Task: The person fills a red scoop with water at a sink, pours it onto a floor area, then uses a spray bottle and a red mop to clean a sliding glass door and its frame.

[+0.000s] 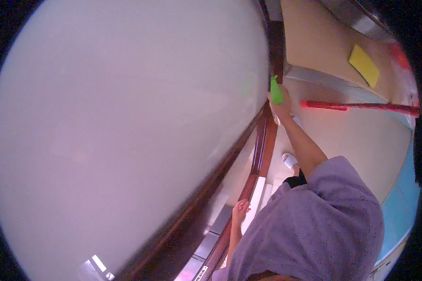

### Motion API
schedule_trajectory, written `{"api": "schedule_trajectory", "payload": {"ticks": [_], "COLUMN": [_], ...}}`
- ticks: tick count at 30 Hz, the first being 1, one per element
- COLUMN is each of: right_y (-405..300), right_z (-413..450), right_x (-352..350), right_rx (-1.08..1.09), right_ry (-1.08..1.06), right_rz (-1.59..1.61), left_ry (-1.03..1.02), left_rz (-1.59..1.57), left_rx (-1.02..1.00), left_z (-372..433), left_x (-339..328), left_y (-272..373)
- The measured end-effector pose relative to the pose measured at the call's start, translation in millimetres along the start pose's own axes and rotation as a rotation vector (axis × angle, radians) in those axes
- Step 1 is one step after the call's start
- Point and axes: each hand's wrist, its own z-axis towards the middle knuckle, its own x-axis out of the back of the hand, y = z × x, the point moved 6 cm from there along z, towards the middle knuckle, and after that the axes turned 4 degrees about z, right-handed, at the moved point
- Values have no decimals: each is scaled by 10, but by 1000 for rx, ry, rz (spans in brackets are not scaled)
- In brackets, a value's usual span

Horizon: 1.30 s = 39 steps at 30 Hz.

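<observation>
A bright green, tapered piece (276, 92), which looks like the head of a spray bottle, is in my right hand (283, 102). My fingers wrap around it and hide what is below. It is close to the brown frame (276, 52) at the edge of a large pale, glossy panel (133, 116), and a faint green reflection shows in the panel. Lower down, my left hand (241, 210) hangs beside a reddish-brown sill (249, 189). Its fingers are loosely bent, and nothing shows in them.
A yellow cloth or sheet (364, 66) lies on a tan surface (316, 38) at upper right. A red pole-like object (362, 105) extends from the right edge over the beige floor (358, 147). A white slipper (289, 160) is on my foot. Blue panelling (397, 217) lines the right.
</observation>
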Motion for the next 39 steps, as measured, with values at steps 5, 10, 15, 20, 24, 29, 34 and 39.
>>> {"api": "schedule_trajectory", "payload": {"ticks": [5, 10, 15, 20, 24, 29, 34, 39], "right_y": [237, -126, -521, -1000, -1128, -1257, -1599, -1642], "right_z": [-106, -601, -1305, -2362, -2684, -2852, -3074, -3397], "right_x": [-15, 344, 1015, 1667, 2224, 3121, 4288, 5746], "right_rx": [-51, 184, 161, 132, 121, 210, 218, 77], "right_ry": [-164, -81, -63, -94, -341, -461, -450, -443], "right_rz": [-205, -73, -8, 43, 183, 122, 240, 457], "left_ry": [-23, -131, -191, -257, -291, -83, -363, -532], "left_rz": [0, -45, 140, 250, 150, 237, 257, 431], "left_rx": [-71, -117, -186, -355, -590, -1124, -1539, -1942], "left_z": [-7, 277, 223, 27, -275, -1462, -2728, -3782], "left_x": [-131, -134, -72, -131, -433, -878, -1746, -2851], "left_y": [-117, -626, -976, -924, -483, 619, 928, 502]}}
